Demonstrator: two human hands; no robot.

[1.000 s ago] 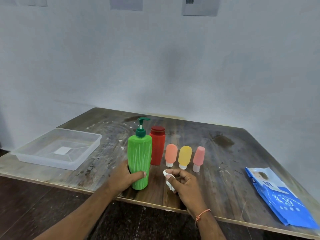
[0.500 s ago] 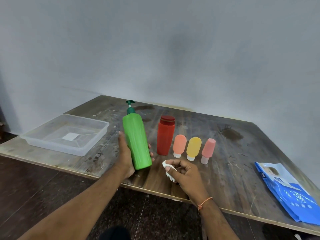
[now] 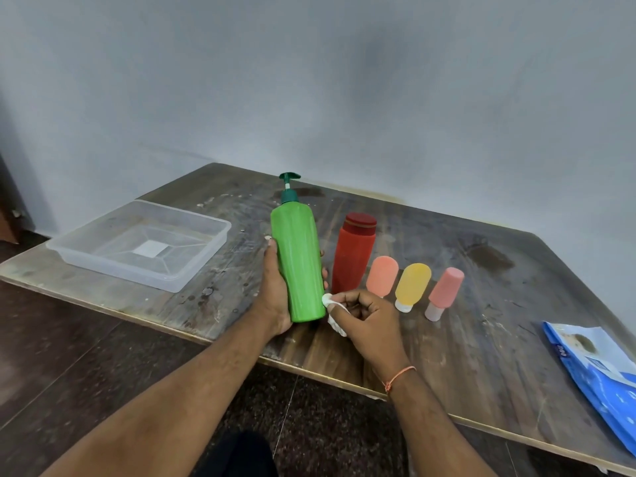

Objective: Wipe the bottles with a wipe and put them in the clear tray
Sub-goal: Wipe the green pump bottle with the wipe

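L hand (image 3: 275, 290) grips green bottle (image 3: 298, 263) upright, lifted off worktop (image 3: 481, 339) near edge. R hand (image 3: 364, 318) pinches wipe (image 3: 332, 309) touching bottle's lower right. Tray (image 3: 192, 266) far left.

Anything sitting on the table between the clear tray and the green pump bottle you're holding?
No objects: the head view shows only bare, stained table between the clear tray and the green pump bottle gripped by the left hand.
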